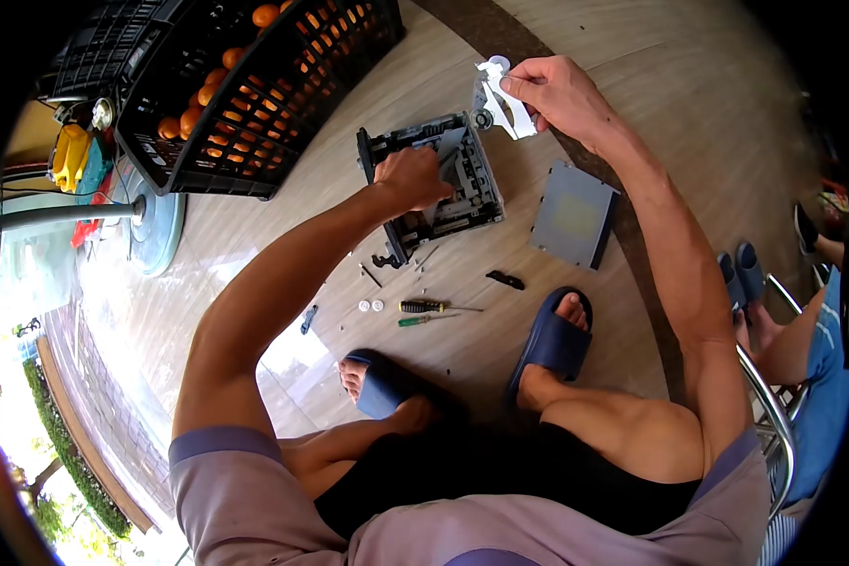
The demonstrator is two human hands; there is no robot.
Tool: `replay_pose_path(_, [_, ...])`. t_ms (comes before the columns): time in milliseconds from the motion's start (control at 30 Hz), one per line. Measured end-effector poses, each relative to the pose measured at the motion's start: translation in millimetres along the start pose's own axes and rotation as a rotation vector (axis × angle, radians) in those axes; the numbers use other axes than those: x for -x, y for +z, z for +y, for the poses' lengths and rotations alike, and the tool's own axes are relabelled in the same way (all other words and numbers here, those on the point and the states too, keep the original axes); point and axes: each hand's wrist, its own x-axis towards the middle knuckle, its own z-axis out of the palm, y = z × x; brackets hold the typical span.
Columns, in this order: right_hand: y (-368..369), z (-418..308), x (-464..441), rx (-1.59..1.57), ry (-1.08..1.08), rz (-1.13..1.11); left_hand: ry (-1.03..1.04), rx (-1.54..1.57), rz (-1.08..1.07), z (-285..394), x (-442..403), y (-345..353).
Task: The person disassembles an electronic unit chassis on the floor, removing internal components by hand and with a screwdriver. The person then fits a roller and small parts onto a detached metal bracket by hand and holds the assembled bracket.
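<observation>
White part held just off the opened device's right side.
The right hand [558,92] pinches the white part [520,121] — its long axis slanting down and rightward. The device [486,206] lies on the floor [311,236] under the left hand [410,178] — whose grip I cannot tell.

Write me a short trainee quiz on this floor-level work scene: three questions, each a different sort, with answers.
1. True or false: The right hand grips the green screwdriver.
2. How many screwdrivers lie on the floor? A) One B) Two C) Four
3. Fill in: The black crate holds orange ____.

Key:
1. False; it holds a shiny, pale piece.
2. B
3. fruit
</observation>
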Motion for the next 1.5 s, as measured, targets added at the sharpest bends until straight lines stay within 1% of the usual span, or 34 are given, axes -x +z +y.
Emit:
replay_pose_path(133, [0, -7, 0, 0.001, 0.021, 0.015, -0.004, 0.044, -0.041, 1, -3, -4])
replay_pose_path(200, [0, -6, 4, -0.001, 0.034, 0.034, 0.013, 0.139, -0.117, 1, -5, -14])
replay_pose_path(267, [-1, -1, 4, 0.009, -0.004, 0.029, 0.027, 0.148, -0.104, -2, -9, -21])
replay_pose_path(333, [-1, 2, 5, 0.008, 0.01, 0.028, 0.09, 0.202, -0.103, -6, -11, -28])
replay_pose_path(367, [-1, 3, 4, 0.01, 0.016, 0.023, 0.105, 0.268, -0.093, -9, -13, -29])
replay_pose_path(400, [0, 4, 4, 0.012, 0.016, 0.021, 0.104, 0.271, -0.092, -13, -13, -31])
replay_pose_path(467, [0, 7, 3, 0.0, 0.032, -0.001, 0.052, 0.36, -0.266, -16, -8, -46])
replay_pose_path(500, [1, 7, 3, -0.002, 0.033, -0.006, 0.058, 0.42, -0.329, -20, -2, -54])
replay_pose_path(533, [1, 6, 3, 0.002, 0.047, -0.011, 0.055, 0.42, -0.329, -20, 7, -63])
replay_pose_path(600, [3, 6, 3, 0.004, 0.061, -0.018, 0.048, 0.544, -0.358, -20, 23, -75])
replay_pose_path(667, [5, 8, 3, 0.054, 0.048, -0.055, 0.086, 0.534, -0.374, -25, 27, -89])
replay_pose_path(733, [10, 9, 5, 0.061, 0.057, -0.065, 0.294, 0.449, -0.273, -30, 32, -106])
replay_pose_path(800, [18, 12, 5, 0.069, 0.063, -0.077, 0.508, 0.296, -0.081, -47, 26, -121])
replay_pose_path(833, [24, 17, 3, 0.069, 0.046, -0.082, 0.827, 0.095, 0.166, -83, -11, -110])
replay_pose_path(867, [29, 18, 2, 0.07, 0.028, -0.086, 0.407, 0.418, 0.068, -63, 26, -138])
replay_pose_path(933, [37, 21, 0, 0.069, 0.061, -0.118, 0.368, 0.365, 0.154, -80, 24, -157])
replay_pose_path(1000, [47, 28, -2, 0.031, 0.097, -0.146, 0.28, 0.52, 0.208, -96, 18, -179])
replay_pose_path(1033, [50, 25, -3, 0.028, 0.119, -0.181, 0.286, 0.552, 0.318, -103, 16, -180])
replay_pose_path(1067, [54, 25, -4, 0.031, 0.117, -0.183, 0.285, 0.554, 0.321, -109, 13, -182])
replay_pose_path(1133, [65, 26, -5, 0.001, 0.134, -0.21, -0.052, 0.816, 0.328, -116, 14, -183])
replay_pose_path(1167, [68, 25, -7, 0.01, 0.153, -0.228, -0.141, 0.796, 0.415, -115, 17, -183])
replay_pose_path(1200, [69, 24, -9, 0.01, 0.147, -0.226, -0.14, 0.794, 0.421, -114, 20, -182])
replay_pose_path(1267, [70, 19, -10, 0.037, 0.185, -0.261, -0.261, 0.678, 0.457, -101, 29, -179])
replay_pose_path(1300, [71, 19, -11, 0.055, 0.165, -0.248, -0.195, 0.642, 0.438, -106, 27, -176])
replay_pose_path(1333, [71, 20, -12, 0.054, 0.171, -0.246, -0.191, 0.642, 0.432, -112, 19, -169])
replay_pose_path(1400, [70, 20, -13, 0.064, 0.144, -0.23, 0.094, 0.525, 0.442, -122, 6, -153])
replay_pose_path(1433, [70, 21, -15, 0.08, 0.16, -0.25, 0.094, 0.524, 0.442, -119, 7, -150])
replay_pose_path(1500, [69, 22, -16, 0.079, 0.177, -0.259, 0.179, 0.517, 0.343, -110, 7, -145])
